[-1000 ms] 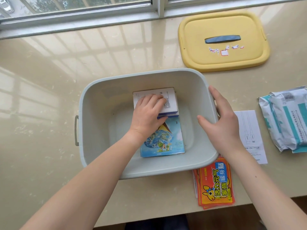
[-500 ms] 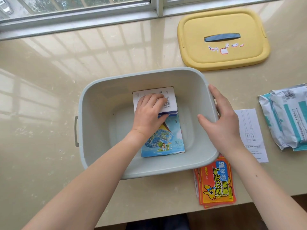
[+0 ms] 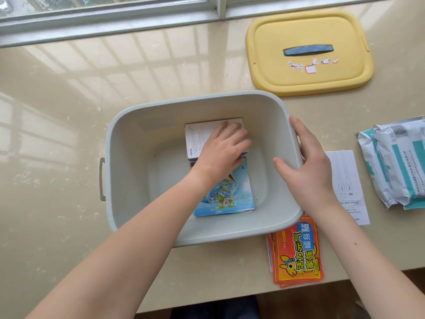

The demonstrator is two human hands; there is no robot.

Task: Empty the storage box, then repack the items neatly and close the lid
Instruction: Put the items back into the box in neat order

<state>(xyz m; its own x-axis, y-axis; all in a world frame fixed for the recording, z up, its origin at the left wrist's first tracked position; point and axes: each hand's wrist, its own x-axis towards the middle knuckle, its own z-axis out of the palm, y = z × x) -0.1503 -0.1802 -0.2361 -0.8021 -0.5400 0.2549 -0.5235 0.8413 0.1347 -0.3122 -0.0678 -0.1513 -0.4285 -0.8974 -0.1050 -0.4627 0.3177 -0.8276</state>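
Observation:
A grey storage box (image 3: pixel 135 180) stands open in the middle of the counter. On its floor lies a blue picture book (image 3: pixel 230 196), with a white carton (image 3: pixel 197 139) on the book's far end. My left hand (image 3: pixel 220 150) lies on the carton, fingers over its right edge and thumb at its near edge. My right hand (image 3: pixel 308 166) grips the storage box's right rim, thumb inside and fingers outside. The yellow lid (image 3: pixel 308 72) with a dark handle slot lies flat at the back right.
Orange warmer packets (image 3: pixel 296 254) lie stacked by the box's near right corner, close to the counter's front edge. A white leaflet (image 3: pixel 347 180) lies under my right wrist. Teal-and-white wipe packs (image 3: pixel 395 164) sit at the far right. A window frame runs along the back.
My left hand has slid to the right across the white carton, and its fingers now reach the carton's right edge. My right hand stays on the rim.

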